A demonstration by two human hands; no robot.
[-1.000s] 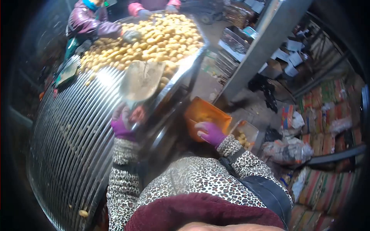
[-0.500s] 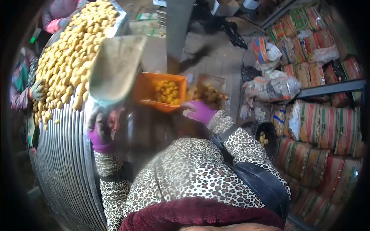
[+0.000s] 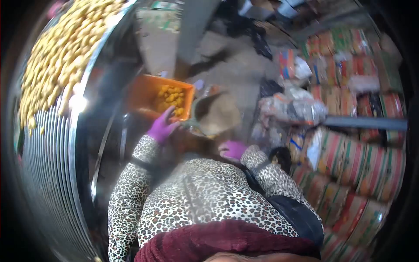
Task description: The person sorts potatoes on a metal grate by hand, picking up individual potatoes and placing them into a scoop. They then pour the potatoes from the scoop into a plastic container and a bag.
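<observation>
My left hand (image 3: 163, 125), in a purple glove, reaches over the near edge of an orange crate (image 3: 190, 97), its fingers apart. Inside that crate lie yellow potatoes (image 3: 172, 97). A worn grey-green tub (image 3: 220, 114) is just right of the crate, its beige inside showing; what it rests on is hidden. My right hand (image 3: 234, 150), also in a purple glove, is below the tub, near my waist. Its fingers look loosely bent and a little apart, with nothing visible in them, though blur softens their outline.
On my left, a heap of potatoes (image 3: 61, 56) lies on a ribbed metal sorting table (image 3: 50, 166) with a shiny rim. Filled striped sacks (image 3: 351, 159) are stacked on the right, beside a metal beam (image 3: 366, 123). Clear plastic wrapping (image 3: 297, 105) lies near them.
The grey-green tub has gone from beside my left hand at the table to the right of the orange crate. My left hand has swung right to the crate. My right hand is lower. The view has turned.
</observation>
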